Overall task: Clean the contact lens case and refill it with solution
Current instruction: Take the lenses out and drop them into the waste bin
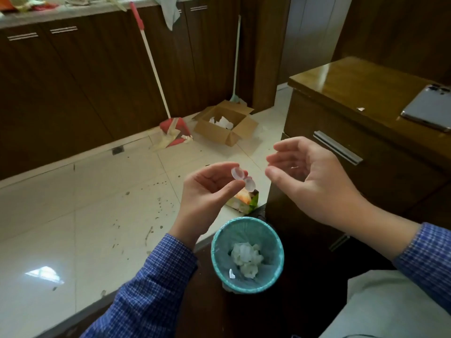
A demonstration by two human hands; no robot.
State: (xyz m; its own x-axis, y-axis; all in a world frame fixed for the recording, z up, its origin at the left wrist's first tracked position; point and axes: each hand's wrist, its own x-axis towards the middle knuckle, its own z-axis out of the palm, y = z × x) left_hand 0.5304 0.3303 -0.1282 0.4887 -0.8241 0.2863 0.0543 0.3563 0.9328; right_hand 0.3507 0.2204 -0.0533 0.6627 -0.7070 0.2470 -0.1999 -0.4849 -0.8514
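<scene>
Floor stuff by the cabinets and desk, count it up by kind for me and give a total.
Brooms or mops leaning on the cabinets: 2
Cardboard boxes: 1
Teal wastebaskets: 1
Colourful cartons: 1
Total: 5

We wore blue checked long sleeves buttoned to both wrists, with pale grey trousers below.

Dark wood cabinets line a glossy, speckled pale tile floor; a glossy wooden desk stands right.
</scene>
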